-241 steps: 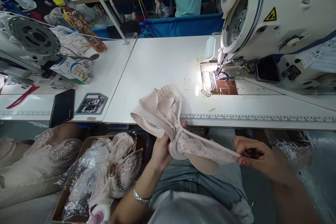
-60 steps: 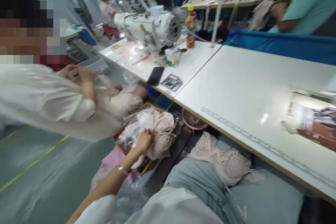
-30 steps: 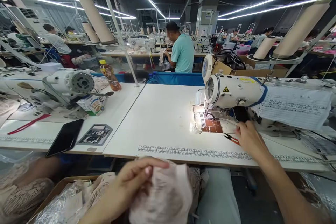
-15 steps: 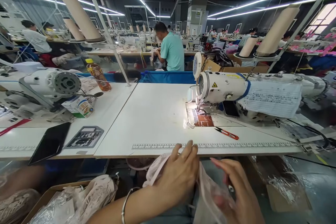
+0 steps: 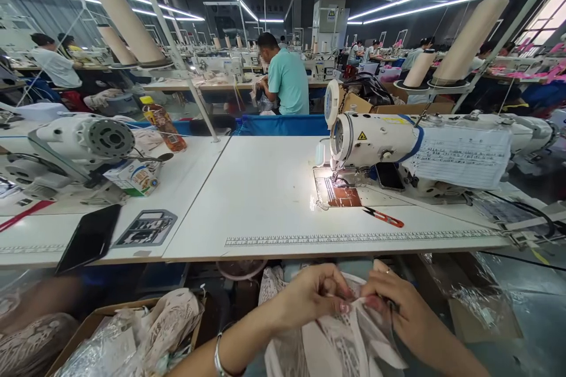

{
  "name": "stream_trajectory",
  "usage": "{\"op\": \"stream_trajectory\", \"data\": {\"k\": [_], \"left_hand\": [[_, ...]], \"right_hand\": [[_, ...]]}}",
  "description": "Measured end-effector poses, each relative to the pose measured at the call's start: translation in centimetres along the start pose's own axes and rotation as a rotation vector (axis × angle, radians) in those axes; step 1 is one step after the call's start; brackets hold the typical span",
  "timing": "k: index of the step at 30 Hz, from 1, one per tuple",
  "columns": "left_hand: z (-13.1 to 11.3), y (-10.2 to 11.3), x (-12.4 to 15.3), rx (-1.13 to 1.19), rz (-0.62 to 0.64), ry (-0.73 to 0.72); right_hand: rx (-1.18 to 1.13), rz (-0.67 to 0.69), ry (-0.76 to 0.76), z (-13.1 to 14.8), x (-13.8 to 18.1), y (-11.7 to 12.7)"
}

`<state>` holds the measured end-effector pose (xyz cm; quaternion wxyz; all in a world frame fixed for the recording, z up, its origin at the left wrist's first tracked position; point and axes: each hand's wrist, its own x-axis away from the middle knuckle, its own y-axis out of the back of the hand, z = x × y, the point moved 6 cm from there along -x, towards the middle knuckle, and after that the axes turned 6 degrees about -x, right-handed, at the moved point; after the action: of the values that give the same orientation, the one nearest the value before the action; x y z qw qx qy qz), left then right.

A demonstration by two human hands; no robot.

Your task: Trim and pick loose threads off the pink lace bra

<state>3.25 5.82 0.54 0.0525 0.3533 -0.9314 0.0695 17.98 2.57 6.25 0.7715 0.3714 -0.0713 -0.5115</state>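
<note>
A pale pink lace garment hangs below the table's front edge, over my lap. My left hand, with a bangle at the wrist, pinches its upper edge between thumb and fingers. Close beside it, my right hand grips the same edge, fingers curled; a small dark object shows by its fingers, too small to name. Beyond the hands stands a white sewing machine with its needle area lit. Red thread snips lie on the table in front of it.
The white table has a printed ruler along its front edge. To the left are a phone, a drink bottle and a second machine. A box of lace pieces stands low left. A co-worker sits ahead.
My hands have come together lower down and now both pinch the garment's edge. Before, the left hand was at the table edge and the right was spread apart from it.
</note>
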Motion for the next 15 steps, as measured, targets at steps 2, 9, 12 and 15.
{"op": "stream_trajectory", "data": {"k": [2, 9, 12, 15], "left_hand": [[1.0, 1.7, 0.7, -0.12, 0.034, 0.022], [4.6, 6.2, 3.8, -0.085, 0.013, -0.066], [5.7, 5.5, 4.1, 0.135, -0.221, -0.061], [6.9, 3.9, 4.2, 0.28, -0.493, 0.033]], "right_hand": [[-0.066, 0.018, -0.06, -0.5, 0.2, 0.9], [-0.082, -0.07, -0.213, -4.1, 1.1, 4.2], [0.07, -0.09, -0.216, -5.8, 1.1, 3.4], [0.261, -0.207, -0.133, -5.9, 1.2, 1.8]]}}
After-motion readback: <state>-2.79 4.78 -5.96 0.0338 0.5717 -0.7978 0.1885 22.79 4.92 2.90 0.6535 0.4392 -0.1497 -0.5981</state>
